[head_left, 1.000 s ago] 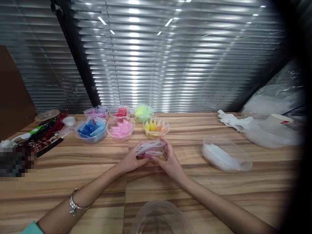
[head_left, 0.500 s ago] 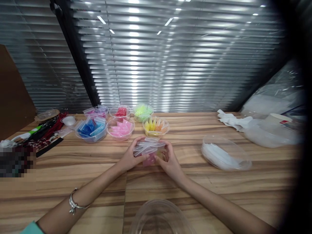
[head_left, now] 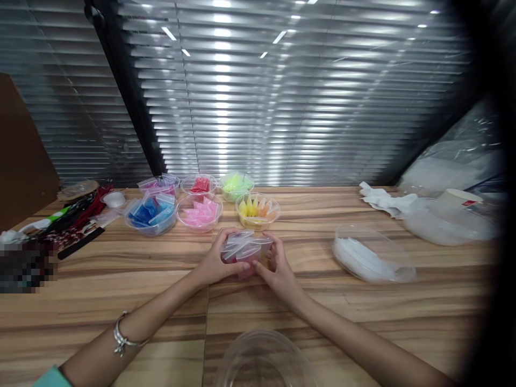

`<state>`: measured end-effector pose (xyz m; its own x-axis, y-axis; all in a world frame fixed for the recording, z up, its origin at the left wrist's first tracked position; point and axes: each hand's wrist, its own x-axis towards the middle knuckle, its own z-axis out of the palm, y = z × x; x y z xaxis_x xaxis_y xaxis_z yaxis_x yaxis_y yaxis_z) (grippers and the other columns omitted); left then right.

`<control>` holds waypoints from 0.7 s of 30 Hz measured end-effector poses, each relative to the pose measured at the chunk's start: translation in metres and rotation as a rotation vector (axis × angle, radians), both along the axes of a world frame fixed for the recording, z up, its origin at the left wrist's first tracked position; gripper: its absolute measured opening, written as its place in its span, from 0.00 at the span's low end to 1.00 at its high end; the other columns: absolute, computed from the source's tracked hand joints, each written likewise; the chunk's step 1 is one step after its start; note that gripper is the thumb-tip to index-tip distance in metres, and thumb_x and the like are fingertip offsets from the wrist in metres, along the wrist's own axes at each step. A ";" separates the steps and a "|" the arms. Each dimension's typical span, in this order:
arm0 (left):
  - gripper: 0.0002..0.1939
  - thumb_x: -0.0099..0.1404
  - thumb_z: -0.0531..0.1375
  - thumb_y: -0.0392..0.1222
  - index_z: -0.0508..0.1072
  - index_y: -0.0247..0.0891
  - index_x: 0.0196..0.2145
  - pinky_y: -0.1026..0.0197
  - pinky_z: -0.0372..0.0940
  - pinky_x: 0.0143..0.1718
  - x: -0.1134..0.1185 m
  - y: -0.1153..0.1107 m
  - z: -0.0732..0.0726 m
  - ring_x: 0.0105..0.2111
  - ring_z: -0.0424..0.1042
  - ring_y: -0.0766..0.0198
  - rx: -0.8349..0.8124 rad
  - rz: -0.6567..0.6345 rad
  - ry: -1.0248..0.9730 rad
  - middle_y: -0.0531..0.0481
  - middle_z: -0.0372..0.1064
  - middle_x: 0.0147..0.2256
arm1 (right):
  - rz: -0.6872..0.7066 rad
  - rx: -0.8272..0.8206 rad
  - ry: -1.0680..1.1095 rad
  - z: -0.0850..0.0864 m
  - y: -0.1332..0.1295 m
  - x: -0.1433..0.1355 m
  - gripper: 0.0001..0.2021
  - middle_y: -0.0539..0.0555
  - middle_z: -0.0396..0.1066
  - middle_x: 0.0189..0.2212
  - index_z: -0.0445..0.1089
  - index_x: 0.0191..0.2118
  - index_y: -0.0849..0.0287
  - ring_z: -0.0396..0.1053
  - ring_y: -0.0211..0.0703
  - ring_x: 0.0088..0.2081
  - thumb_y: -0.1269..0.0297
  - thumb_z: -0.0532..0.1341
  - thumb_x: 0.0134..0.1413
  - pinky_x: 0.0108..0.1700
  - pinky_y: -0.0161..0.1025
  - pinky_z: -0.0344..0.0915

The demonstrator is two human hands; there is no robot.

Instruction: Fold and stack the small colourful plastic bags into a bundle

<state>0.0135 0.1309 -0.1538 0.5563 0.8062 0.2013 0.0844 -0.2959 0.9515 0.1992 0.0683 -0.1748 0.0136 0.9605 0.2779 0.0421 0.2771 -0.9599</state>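
Note:
Between my hands is a bundle of small zip-lock bags, their clear tops fanned out and pink and yellowish contents showing lower down. My left hand grips the bundle from the left, thumb across its front. From the other side my right hand holds it, thumb at the front and fingers curled behind. Just beyond stands a clear round bowl of yellow and orange bags. A bowl of pink bags sits to its left. Near the front edge of view is a clear round container.
Farther left are bowls of blue bags, purple bags, red bags and green bags. A tangle of cords lies at left. On the right are a container of clear bags, crumpled white tissue and a paper cup.
The bundle has shifted slightly within my hands, and both thumbs have moved a little across its front. The bowls stand where they were.

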 end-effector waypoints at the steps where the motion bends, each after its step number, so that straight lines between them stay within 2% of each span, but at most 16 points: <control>1: 0.38 0.52 0.70 0.47 0.56 0.43 0.56 0.52 0.59 0.57 0.000 -0.001 0.001 0.55 0.62 0.51 -0.007 -0.002 -0.003 0.44 0.58 0.55 | 0.003 0.003 -0.022 -0.001 -0.001 0.000 0.30 0.59 0.57 0.58 0.46 0.60 0.50 0.64 0.46 0.55 0.63 0.61 0.56 0.59 0.50 0.60; 6: 0.42 0.52 0.69 0.48 0.54 0.43 0.59 0.53 0.59 0.56 0.001 -0.003 0.004 0.55 0.62 0.51 -0.024 -0.013 -0.021 0.43 0.58 0.56 | 0.031 0.007 -0.104 -0.003 -0.006 0.001 0.30 0.60 0.57 0.57 0.45 0.60 0.53 0.62 0.48 0.57 0.65 0.61 0.56 0.58 0.50 0.61; 12: 0.40 0.53 0.69 0.47 0.54 0.43 0.58 0.53 0.58 0.59 0.002 0.001 0.000 0.59 0.58 0.52 -0.002 0.001 -0.056 0.42 0.54 0.59 | 0.037 -0.007 -0.116 -0.001 -0.011 0.001 0.25 0.57 0.65 0.45 0.52 0.55 0.53 0.67 0.47 0.48 0.61 0.62 0.55 0.48 0.45 0.68; 18: 0.42 0.52 0.69 0.46 0.51 0.44 0.59 0.52 0.61 0.57 0.004 0.003 -0.001 0.58 0.61 0.53 -0.012 -0.054 -0.091 0.41 0.54 0.59 | 0.072 0.004 -0.075 0.001 -0.012 0.003 0.18 0.54 0.63 0.41 0.52 0.50 0.53 0.66 0.42 0.38 0.58 0.58 0.58 0.40 0.40 0.67; 21: 0.44 0.51 0.70 0.46 0.51 0.44 0.59 0.53 0.60 0.58 0.003 0.004 -0.001 0.59 0.59 0.52 -0.019 -0.072 -0.093 0.41 0.54 0.59 | 0.094 0.004 -0.059 0.004 -0.013 0.005 0.17 0.52 0.62 0.38 0.53 0.49 0.52 0.65 0.41 0.35 0.56 0.57 0.59 0.37 0.38 0.66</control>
<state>0.0167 0.1346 -0.1549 0.5923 0.7693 0.2393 -0.0248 -0.2795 0.9598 0.2038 0.0550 -0.1708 -0.0929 0.9556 0.2796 0.0719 0.2865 -0.9554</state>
